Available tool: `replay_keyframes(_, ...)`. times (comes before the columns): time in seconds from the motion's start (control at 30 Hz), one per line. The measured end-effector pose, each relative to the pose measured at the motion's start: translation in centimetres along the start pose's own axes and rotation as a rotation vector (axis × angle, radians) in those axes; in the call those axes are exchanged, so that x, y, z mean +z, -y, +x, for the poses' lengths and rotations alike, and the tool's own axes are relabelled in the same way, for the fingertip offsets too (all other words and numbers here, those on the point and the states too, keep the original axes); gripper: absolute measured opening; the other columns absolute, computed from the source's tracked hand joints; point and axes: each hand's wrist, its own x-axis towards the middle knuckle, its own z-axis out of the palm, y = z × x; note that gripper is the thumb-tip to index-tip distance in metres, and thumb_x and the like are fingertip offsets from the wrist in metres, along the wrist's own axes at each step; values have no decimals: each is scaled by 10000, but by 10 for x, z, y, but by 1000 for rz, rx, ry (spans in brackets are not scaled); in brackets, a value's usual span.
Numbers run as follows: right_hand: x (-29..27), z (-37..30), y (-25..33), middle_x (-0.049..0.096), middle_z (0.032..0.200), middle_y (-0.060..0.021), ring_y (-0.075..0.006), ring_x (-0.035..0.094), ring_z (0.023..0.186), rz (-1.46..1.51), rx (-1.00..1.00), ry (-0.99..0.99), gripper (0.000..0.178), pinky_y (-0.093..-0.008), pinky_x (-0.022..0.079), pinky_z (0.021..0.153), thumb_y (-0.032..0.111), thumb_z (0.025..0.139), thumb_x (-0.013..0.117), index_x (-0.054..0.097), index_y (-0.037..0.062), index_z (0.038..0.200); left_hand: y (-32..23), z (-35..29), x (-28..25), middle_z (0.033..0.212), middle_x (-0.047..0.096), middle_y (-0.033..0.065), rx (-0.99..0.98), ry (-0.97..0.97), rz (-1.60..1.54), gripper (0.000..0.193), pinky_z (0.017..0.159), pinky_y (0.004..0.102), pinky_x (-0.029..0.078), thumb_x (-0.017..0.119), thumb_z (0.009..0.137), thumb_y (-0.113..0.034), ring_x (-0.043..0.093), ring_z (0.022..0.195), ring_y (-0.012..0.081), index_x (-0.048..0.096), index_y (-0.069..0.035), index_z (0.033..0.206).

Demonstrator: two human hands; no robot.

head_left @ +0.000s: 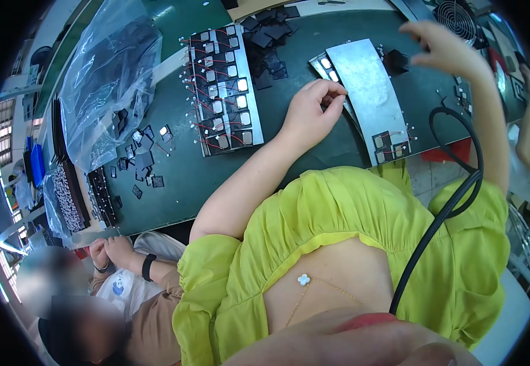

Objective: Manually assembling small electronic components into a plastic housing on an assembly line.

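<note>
My left hand (315,116) is closed, thumb and forefinger pinched together at the left edge of a bare silver metal plate (365,76); what sits between the fingertips, if anything, is too small to make out. Small square black-and-white parts with red wires (391,145) lie on the plate's near end. Beneath its left side a second strip with similar parts (324,63) peeks out. My right hand (445,50) is raised over the far right of the table, fingers apart and holding nothing visible. Below it is a small stack of black pieces (395,61).
Another metal plate (251,91) carries rows of wired parts. Black square pieces (271,33) are heaped beyond it, and loose ones (143,160) lie near a clear plastic bag (109,85). A round fan grille (456,19) stands far right. A co-worker's hands (115,251) are at lower left.
</note>
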Motion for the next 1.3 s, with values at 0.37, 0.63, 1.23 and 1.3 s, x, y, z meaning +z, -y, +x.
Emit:
replay_keyframes(0.37,27,11,2,591,1026,-110,-261,588,853,265,-157,-298,386,-319,478,828,13,720,652,573,49,1096,2,-7,2,799,589,57,122,2,97,91,583,280,424,571,784,-57,504,615,181,602,-37,867)
replay_keyframes(0.63,-41,203,26,613,1050,-126,-202,594,948,760,-390,-515,438,-265,450,833,144,806,661,495,33,1196,4,-3,2,798,584,64,158,-27,62,81,613,294,433,565,773,-46,515,652,202,587,-32,850)
replay_keyframes(1.23,-90,335,176,552,1193,-127,-265,520,1098,501,-399,-575,400,-361,395,944,269,877,550,522,48,1209,-3,-1,-6,799,586,95,61,23,-95,66,641,318,444,574,768,-28,537,698,246,570,3,827)
replay_keyframes(1.3,-92,325,185,547,1201,-132,-270,516,1103,480,-407,-585,405,-368,391,947,276,879,541,521,43,1210,-2,-1,-4,799,586,97,56,19,-73,67,638,320,444,573,768,-28,536,694,249,570,5,826)
